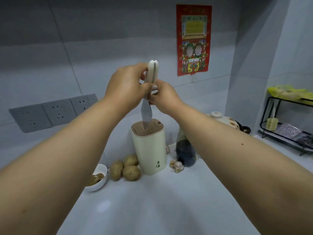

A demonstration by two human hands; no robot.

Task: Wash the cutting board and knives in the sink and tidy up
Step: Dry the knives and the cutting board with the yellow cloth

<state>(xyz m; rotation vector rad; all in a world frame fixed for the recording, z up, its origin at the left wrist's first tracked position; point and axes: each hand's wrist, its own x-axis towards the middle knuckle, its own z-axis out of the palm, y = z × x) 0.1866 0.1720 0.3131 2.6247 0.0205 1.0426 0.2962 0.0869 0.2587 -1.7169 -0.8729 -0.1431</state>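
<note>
While both hands pinch its handle, knife (147, 109) hangs tip-down into knife block (149, 146) by the counter's back edge | left hand (126, 85), right hand (163, 97) clamp cream handle | stiff, light, sharp; probably slippery: hold handle only

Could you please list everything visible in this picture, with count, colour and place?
knife: one, cream handle, grey blade, tip entering the knife block
knife block: one, cream, upright on the counter by the wall
potatoes: three, brown, left of the block
bowl: one, white, brown contents, left of the potatoes
bottle: one, dark, right of the block
garlic: pale bulbs at the bottle's foot
lidded pot: one, cream, patterned, behind the right arm
wire rack: one, black, far right, yellow bag on top
sockets: grey row on the left wall
poster: one, red, on the back wall
left hand: grip on the knife handle
right hand: holds the knife below the left hand
</note>
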